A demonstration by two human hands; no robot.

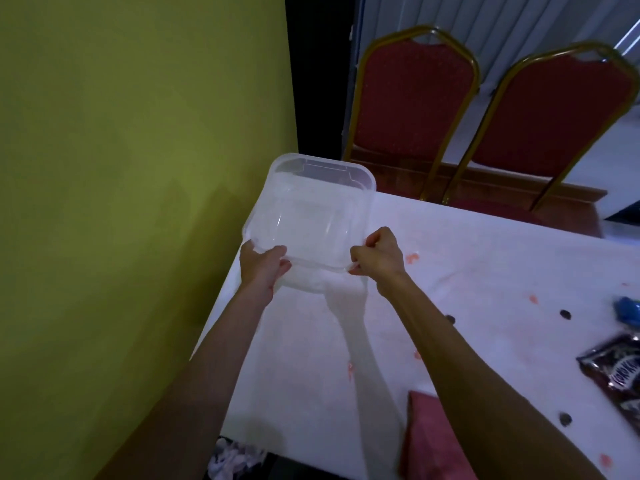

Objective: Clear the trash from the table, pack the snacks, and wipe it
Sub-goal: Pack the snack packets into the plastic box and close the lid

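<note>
Snack pack [620, 370], label unreadable

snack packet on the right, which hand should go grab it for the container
Right. The snack packet lies at the table's right edge, on the right hand's side. The left hand could keep holding the clear plastic container at its near-left corner.

Clear plastic container [317, 209] in both-hand grip, L hand [261, 266] & R hand [379, 259], above white table [485, 258] corner.
</note>
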